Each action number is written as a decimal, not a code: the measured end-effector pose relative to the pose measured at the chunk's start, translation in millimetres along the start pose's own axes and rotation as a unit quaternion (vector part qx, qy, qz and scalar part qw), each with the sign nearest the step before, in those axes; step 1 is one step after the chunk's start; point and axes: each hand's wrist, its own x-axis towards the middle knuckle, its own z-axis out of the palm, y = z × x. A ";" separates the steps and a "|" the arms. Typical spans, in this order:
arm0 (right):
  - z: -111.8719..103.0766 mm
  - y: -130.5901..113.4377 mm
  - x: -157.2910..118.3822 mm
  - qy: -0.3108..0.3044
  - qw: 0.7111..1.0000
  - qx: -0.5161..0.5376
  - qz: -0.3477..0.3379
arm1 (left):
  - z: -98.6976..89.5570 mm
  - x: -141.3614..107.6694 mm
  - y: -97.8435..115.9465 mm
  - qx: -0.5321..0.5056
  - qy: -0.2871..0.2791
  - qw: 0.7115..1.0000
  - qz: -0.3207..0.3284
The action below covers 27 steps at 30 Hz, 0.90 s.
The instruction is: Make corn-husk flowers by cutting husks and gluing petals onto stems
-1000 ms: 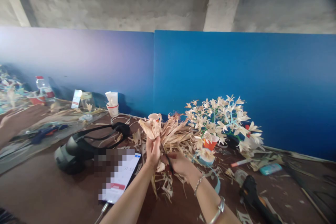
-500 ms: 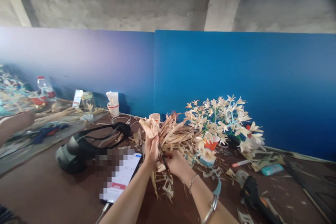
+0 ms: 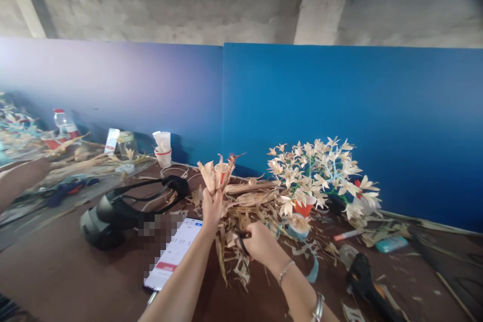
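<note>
My left hand (image 3: 212, 207) is closed around the base of a dried corn husk (image 3: 207, 173), its pale leaves standing up above the fingers. To the right and lower, my right hand (image 3: 258, 240) grips a pair of scissors (image 3: 242, 242). Their dark handle loop shows at the fingers, while the blades are hard to make out against the scraps. Loose husk strips and trimmings (image 3: 236, 224) lie beneath and between both hands. Just behind the held husk, a paper cup (image 3: 221, 168) shows in part.
Right of the hands, cream husk flowers (image 3: 313, 171) stand in an orange cup (image 3: 304, 206) beside blue tape (image 3: 298, 226). A glue gun (image 3: 366, 282) lies at front right. A phone (image 3: 177, 251) and a headset (image 3: 109, 216) are on the left. Another person's hand (image 3: 33, 171) is at far left.
My left hand has shifted slightly left, and the held husk is now apart from the pile. My right hand with the scissors has drawn back, down and to the right.
</note>
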 end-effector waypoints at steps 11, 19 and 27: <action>-31.4 27.5 -41.5 0.054 0.998 -0.022 0.002 | -3.2 -23.3 16.9 0.315 -0.135 0.904 0.254; -28.3 47.1 -54.9 0.142 0.985 0.053 -0.088 | -4.3 -7.3 28.8 -0.017 0.032 0.995 0.096; -26.1 41.8 -53.4 0.188 0.940 0.269 -0.096 | 14.2 -43.5 76.1 -0.337 -0.240 0.894 -0.173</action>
